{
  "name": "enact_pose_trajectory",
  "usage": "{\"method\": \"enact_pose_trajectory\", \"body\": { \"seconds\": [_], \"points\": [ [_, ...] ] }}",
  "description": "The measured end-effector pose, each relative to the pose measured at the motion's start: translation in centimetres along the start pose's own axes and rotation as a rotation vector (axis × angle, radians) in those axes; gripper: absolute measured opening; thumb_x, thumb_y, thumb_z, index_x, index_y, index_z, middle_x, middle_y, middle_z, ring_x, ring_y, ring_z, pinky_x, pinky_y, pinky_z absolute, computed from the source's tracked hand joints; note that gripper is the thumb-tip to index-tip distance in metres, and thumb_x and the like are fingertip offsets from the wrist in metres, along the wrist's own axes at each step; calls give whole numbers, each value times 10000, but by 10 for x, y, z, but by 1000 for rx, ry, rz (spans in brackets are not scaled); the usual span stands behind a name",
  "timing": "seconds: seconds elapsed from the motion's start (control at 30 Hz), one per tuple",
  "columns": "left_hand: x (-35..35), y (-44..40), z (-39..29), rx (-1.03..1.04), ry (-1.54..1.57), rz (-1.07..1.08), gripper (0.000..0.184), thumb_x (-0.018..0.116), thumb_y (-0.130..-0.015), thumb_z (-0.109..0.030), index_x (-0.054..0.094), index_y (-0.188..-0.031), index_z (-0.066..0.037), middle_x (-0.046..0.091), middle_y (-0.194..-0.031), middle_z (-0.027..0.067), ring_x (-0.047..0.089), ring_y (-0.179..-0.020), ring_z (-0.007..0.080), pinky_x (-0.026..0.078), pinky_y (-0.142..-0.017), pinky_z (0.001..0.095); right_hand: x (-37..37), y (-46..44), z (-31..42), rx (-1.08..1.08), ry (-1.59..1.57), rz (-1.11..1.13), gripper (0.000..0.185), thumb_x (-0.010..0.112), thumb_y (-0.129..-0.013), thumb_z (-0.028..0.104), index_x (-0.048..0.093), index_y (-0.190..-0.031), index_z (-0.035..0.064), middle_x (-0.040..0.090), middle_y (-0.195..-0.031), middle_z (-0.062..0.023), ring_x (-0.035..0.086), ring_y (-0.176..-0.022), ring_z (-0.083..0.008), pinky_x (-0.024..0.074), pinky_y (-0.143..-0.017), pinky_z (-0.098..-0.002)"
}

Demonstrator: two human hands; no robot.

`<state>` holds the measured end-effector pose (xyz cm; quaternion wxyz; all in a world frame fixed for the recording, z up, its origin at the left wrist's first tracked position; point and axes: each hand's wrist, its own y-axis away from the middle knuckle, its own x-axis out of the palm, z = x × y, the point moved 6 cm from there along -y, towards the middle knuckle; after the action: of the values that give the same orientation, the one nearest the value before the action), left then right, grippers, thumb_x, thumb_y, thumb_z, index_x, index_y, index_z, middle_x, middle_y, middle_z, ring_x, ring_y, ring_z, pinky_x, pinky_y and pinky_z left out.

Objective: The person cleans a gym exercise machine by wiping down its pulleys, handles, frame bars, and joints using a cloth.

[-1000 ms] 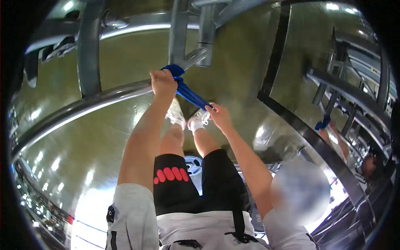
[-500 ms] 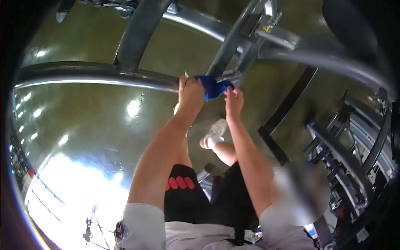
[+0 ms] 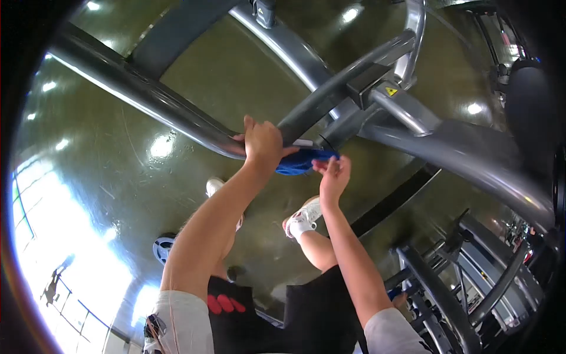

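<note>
A blue cloth hangs bunched between my hands, against the metal frame of a gym machine. My left hand is wrapped over the bend of a grey metal tube, its thumb lying along the cloth's left end; how much cloth lies under the palm is hidden. At the cloth's right end, my right hand has its fingertips closed on the edge. A small white patch shows just above the cloth.
Thick grey beams of the machine cross above and to the right. A yellow warning sticker marks one bracket. My white shoes stand on the shiny floor. More gym equipment is at lower right.
The view has turned, and the machine frame now slants downward to the right. The cloth is stretched flatter between my hands, and my left thumb now reaches out over it.
</note>
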<state>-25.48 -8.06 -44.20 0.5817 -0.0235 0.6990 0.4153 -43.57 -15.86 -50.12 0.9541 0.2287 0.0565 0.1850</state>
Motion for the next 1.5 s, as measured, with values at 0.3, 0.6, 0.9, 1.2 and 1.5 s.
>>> {"method": "enact_pose_trajectory", "body": {
  "seconds": [0.3,0.6,0.9,1.2,1.5],
  "points": [
    [8,-5,-13,-58,128,-388,680,510,-782,-634,546,-655,33,599,-672,206,612,-734,316,321,-1018,429,42,-59,-40,-186,576,99,371,369,-934,218,439,-1187,-44,542,-1051,-312,508,-955,-479,409,-852,-461],
    [31,30,-63,129,-441,-878,839,399,-814,-627,542,-930,191,568,-867,279,546,-967,347,355,-1029,497,33,-47,-17,-1041,674,502,361,478,-837,215,531,-1089,-37,604,-923,-242,581,-846,-426,482,-739,-443],
    [45,58,-73,688,-274,-810,558,645,-664,-436,599,-872,80,607,-888,216,564,-978,318,353,-1016,518,33,-60,-15,-950,922,696,253,420,-905,241,545,-996,42,589,-719,-229,584,-689,-424,484,-617,-481],
    [33,60,-74,822,-211,-867,201,617,-641,-128,555,-789,-7,593,-826,123,598,-840,238,385,-1000,435,24,-73,-20,-811,973,817,233,433,-912,207,523,-1041,35,600,-804,-265,583,-769,-441,482,-681,-484],
    [6,65,-72,825,-52,-792,345,755,-587,-246,482,-691,-62,491,-667,83,551,-681,260,478,-753,385,18,-53,-11,-107,613,1392,682,638,-783,241,316,-1329,-11,515,-1092,-66,457,-1003,-95,407,-886,-274]
  ]
}}
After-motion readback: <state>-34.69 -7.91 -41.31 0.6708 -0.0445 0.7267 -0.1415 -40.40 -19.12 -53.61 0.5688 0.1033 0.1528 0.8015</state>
